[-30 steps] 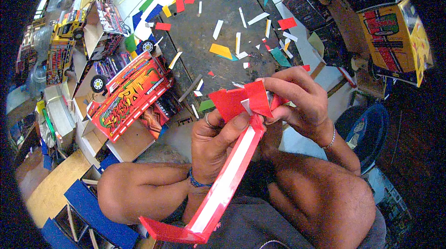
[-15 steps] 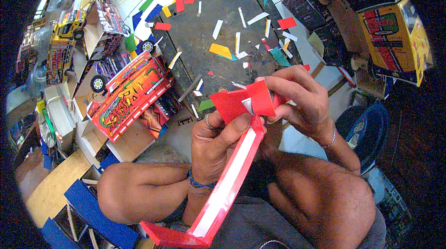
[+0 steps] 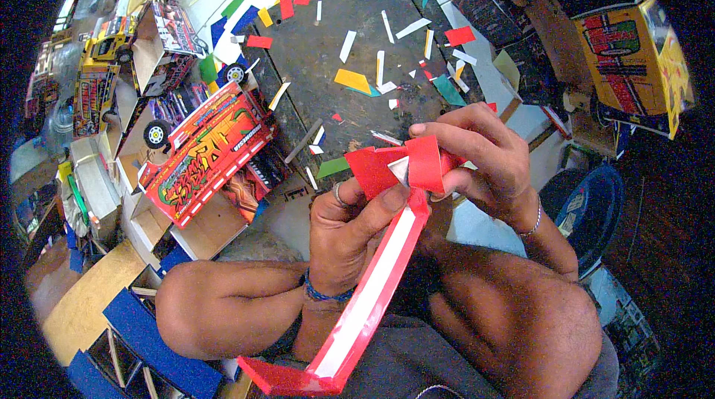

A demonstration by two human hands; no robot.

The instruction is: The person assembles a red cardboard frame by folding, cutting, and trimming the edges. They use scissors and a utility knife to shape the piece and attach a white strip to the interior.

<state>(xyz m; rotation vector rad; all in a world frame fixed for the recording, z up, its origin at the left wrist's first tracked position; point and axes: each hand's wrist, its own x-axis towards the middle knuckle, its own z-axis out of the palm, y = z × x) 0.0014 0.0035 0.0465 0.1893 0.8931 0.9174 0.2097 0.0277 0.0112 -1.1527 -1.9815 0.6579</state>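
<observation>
Both hands hold a long red strip with a white band (image 3: 370, 296) along its middle, over my lap. Its lower end bends off to the left. At the upper end, a red sheet piece (image 3: 426, 163) is folded around, with a small white triangle showing in the fold. My left hand (image 3: 350, 219) pinches the strip just under this fold, thumb on top. From the other side, the fingers of my right hand (image 3: 480, 160) grip the folded red sheet; some fingertips are hidden behind it.
Colourful offcuts (image 3: 354, 80) are strewn over a dark wooden board (image 3: 298, 101). To the left lie a red toy truck body (image 3: 212, 157) with wheels, a blue slatted piece (image 3: 145, 324) and more toy trucks. On the right are a yellow printed box (image 3: 625, 64) and a blue basin (image 3: 588, 213).
The red sheet's left part has tilted back, and its right part is now curled more around the top of the strip. Both hands and the strip have shifted slightly right.
</observation>
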